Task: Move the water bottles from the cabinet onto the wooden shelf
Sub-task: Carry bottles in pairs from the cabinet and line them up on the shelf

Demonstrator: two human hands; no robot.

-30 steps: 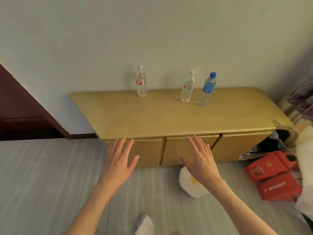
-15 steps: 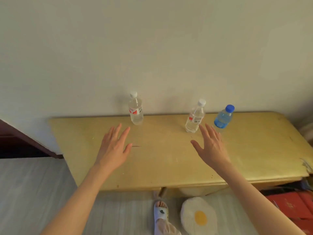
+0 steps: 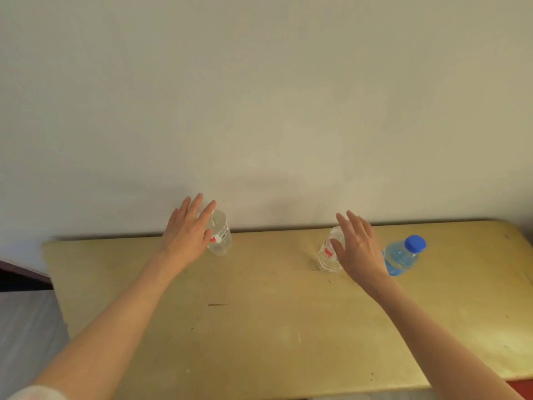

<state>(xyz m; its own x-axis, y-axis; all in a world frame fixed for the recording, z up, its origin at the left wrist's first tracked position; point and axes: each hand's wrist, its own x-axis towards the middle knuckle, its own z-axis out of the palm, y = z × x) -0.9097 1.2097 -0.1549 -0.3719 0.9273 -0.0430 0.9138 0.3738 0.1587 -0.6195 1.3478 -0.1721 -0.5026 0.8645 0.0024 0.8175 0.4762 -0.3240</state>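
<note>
Three water bottles stand near the wall on the yellow wooden cabinet top (image 3: 259, 327). My left hand (image 3: 189, 230) is spread with straight fingers right at the left clear bottle (image 3: 222, 238), covering its cap and left side. My right hand (image 3: 357, 246) is spread in front of the middle clear bottle (image 3: 327, 255), thumb against its label, hiding its top. Neither hand has closed round a bottle. A blue-capped, blue-labelled bottle (image 3: 403, 255) stands just right of my right hand, untouched.
A plain pale wall (image 3: 259, 111) rises directly behind the bottles. The cabinet's left end drops to grey floor (image 3: 26, 327), with dark red woodwork (image 3: 17, 272) at the far left. Something red (image 3: 522, 385) shows at the lower right corner.
I have stepped closer to the cabinet. Both hands moved forward over the top, from mid-surface up to the left and middle bottles.
</note>
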